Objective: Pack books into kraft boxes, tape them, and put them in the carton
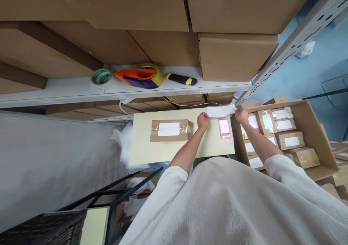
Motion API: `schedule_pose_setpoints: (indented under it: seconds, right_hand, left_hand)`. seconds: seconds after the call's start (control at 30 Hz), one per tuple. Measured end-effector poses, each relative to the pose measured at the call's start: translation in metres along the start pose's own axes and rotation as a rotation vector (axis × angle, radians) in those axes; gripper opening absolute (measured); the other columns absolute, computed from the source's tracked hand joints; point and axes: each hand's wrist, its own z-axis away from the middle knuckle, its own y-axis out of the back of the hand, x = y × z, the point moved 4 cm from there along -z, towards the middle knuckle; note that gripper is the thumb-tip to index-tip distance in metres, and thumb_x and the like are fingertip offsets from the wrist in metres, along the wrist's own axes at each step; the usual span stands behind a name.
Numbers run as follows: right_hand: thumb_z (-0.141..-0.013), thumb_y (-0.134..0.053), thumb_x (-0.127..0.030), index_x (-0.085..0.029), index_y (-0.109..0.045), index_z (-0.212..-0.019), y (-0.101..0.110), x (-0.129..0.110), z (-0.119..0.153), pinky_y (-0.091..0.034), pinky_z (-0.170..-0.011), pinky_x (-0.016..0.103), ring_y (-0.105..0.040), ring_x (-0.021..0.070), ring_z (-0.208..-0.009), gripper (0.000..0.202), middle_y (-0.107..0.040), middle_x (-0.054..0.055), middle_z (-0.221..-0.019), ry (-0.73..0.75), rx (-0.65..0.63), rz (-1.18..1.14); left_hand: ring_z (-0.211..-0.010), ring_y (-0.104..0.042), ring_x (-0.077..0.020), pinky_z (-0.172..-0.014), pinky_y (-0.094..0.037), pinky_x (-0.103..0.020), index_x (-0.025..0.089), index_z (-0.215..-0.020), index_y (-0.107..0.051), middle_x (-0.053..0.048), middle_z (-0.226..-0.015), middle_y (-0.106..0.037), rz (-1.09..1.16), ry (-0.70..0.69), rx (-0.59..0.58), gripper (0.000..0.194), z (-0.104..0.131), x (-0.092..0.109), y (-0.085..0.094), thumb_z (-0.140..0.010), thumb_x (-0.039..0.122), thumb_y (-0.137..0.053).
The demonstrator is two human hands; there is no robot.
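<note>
A white paper label (221, 111) stretches between my two hands above the far right part of the pale table (163, 154). My left hand (203, 120) is closed on its left end, and my right hand (241, 115) pinches the right end. To the left lies a taped cardboard box (171, 130) with a white label on its top. Just below the paper rests a phone (225, 129) with a lit, blurred screen.
A large open carton (312, 129) of labelled small boxes stands at the right. On the shelf (163, 91) ahead lie green tape (101, 77), an orange tape dispenser (138, 76) and a black-yellow utility knife (181, 79). Big cartons (236, 56) sit above; white wrapping (125, 140) hangs left.
</note>
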Motion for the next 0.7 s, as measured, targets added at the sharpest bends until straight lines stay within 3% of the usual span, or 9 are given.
schedule_pose_setpoints:
  seconds: [0.33, 0.57, 0.7]
  right_hand:
    - [-0.102, -0.057, -0.031, -0.020, -0.073, -0.116, 0.001, 0.009, -0.005, -0.055, -0.091, 0.040, -0.072, 0.0333, -0.107, 0.024, -0.079, 0.019, -0.112, -0.036, 0.041, -0.106]
    - [-0.102, -0.059, -0.031, -0.019, -0.071, -0.116, 0.002, 0.009, 0.001, -0.052, -0.094, 0.040, -0.071, 0.0342, -0.110, 0.021, -0.078, 0.019, -0.114, -0.048, 0.019, -0.151]
    - [-0.105, -0.055, -0.034, -0.018, -0.063, -0.130, 0.001, 0.008, 0.013, -0.052, -0.091, 0.039, -0.070, 0.0335, -0.108, 0.032, -0.076, 0.019, -0.118, -0.050, 0.031, -0.211]
  left_hand:
    - [-0.094, -0.071, -0.0226, -0.088, -0.053, -0.032, 0.025, -0.085, -0.070, -0.004, -0.093, -0.078, 0.040, -0.062, 0.164, 0.009, 0.008, 0.005, 0.025, -0.087, 0.016, -0.068]
    - [-0.095, -0.072, -0.0193, -0.089, -0.054, -0.029, 0.025, -0.091, -0.071, -0.002, -0.098, -0.079, 0.152, 0.005, 0.291, 0.010, 0.014, 0.001, 0.045, -0.090, 0.019, -0.063]
    - [-0.095, -0.072, -0.0182, -0.089, -0.055, -0.029, 0.024, -0.092, -0.071, -0.002, -0.097, -0.078, 0.223, -0.026, 0.284, 0.010, 0.023, -0.004, 0.050, -0.088, 0.021, -0.062]
